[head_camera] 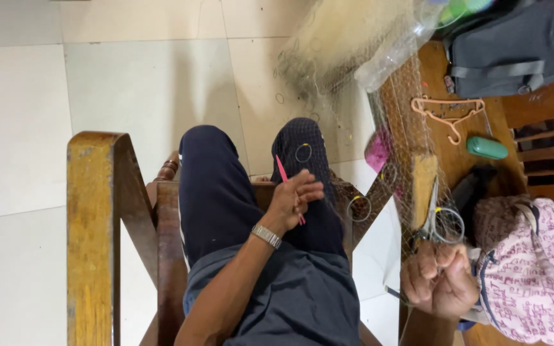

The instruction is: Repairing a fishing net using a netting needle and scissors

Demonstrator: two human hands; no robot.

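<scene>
Person sits w/ legs out, fine fishing net [411, 122] draped from upper centre of frame down across the knees and the wooden counter [447, 77] at right. Left hand [296, 195], mid-frame, is closed narrow around a pink netting needle [281, 170], tip pointing up-left. Right hand [440, 279], lower right, is pinched shut on a fold of net next to a metal ring [449, 225]; scissors [429, 214] hang just above it. Judgement: step looks like tying rings to the mesh, so right hand should keep the mesh taut and the ring flat while the needle passes thru; slack would likely snag. More rings [303, 152] lie on the knee. Peach hanger [447, 112], green case [486, 148], grey bag [514, 41] upper right, pink bag [533, 269] lower right.
</scene>
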